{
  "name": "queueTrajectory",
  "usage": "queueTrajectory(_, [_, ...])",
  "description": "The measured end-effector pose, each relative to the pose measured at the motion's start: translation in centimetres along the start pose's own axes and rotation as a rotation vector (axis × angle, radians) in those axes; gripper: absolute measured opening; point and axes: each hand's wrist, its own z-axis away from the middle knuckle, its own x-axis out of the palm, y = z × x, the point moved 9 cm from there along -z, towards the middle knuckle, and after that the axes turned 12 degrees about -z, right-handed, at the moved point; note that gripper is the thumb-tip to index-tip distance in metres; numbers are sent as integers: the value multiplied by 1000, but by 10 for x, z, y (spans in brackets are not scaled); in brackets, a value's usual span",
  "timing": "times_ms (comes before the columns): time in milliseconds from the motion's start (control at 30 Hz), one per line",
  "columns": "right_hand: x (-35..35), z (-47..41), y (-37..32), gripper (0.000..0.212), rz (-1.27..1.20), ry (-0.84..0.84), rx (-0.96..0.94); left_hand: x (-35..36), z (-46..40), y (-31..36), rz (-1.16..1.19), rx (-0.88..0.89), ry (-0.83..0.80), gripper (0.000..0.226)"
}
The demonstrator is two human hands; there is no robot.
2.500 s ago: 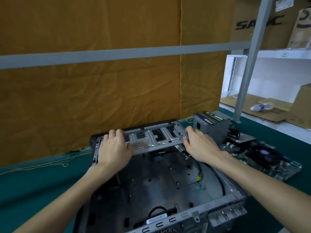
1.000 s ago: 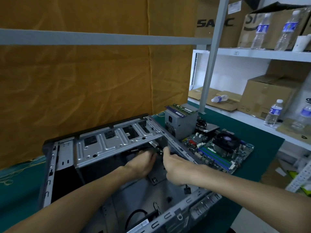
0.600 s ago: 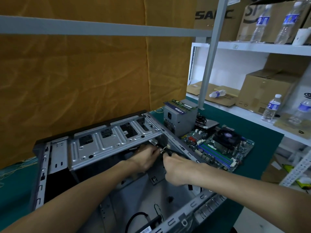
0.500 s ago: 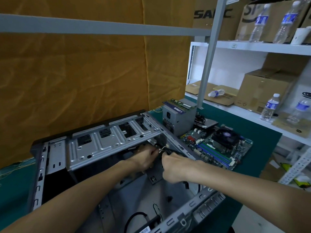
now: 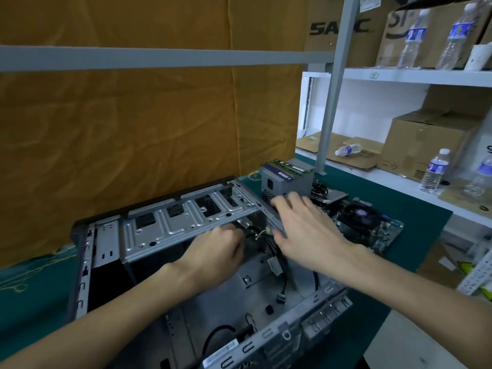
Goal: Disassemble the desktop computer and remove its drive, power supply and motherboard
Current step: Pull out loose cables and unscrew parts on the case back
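The case (image 5: 202, 310) is lying open on the green bench (image 5: 415, 235), nearly stripped; loose cables (image 5: 282, 286) are trailing across its floor. Judged from this, the step in hand is freeing the remaining wiring under the drive cage (image 5: 186, 225); the next move calls for unplugging or pulling the leads clear without snagging the cage edge. The left hand (image 5: 215, 254) is reaching under the cage, fingers curled; whether its grip is closing on a wire cannot be told. The right hand (image 5: 306, 230) is hovering over the case's right wall, fingers spread, grip released. Farther right, the motherboard (image 5: 372, 225) is resting on the bench, already out. Beyond it, the power supply (image 5: 285, 182) is standing beside the case's far corner.
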Motion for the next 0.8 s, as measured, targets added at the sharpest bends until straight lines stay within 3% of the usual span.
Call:
queueTrajectory(67, [24,11,24,48,50,-193,220,-32,9,-4,-17,12,255,12])
queueTrajectory(133, [38,17,30,47,-5,-271,290,-41,7,-23,-89,-32,324,28])
queueTrajectory(267, [26,13,27,45,-73,-196,218,-3,-1,-60,-264,-71,-65,79])
queueTrajectory(367, [25,13,23,42,-79,-188,171,8,7,-69,-225,-79,-137,101])
queueTrajectory(633, [49,-43,1,37,-131,-224,12,-4,40,-112,-362,-215,-48,93])
queueTrajectory(800, [70,-87,-25,41,-162,-262,-91,-10,56,-133,-442,-365,-126,84])
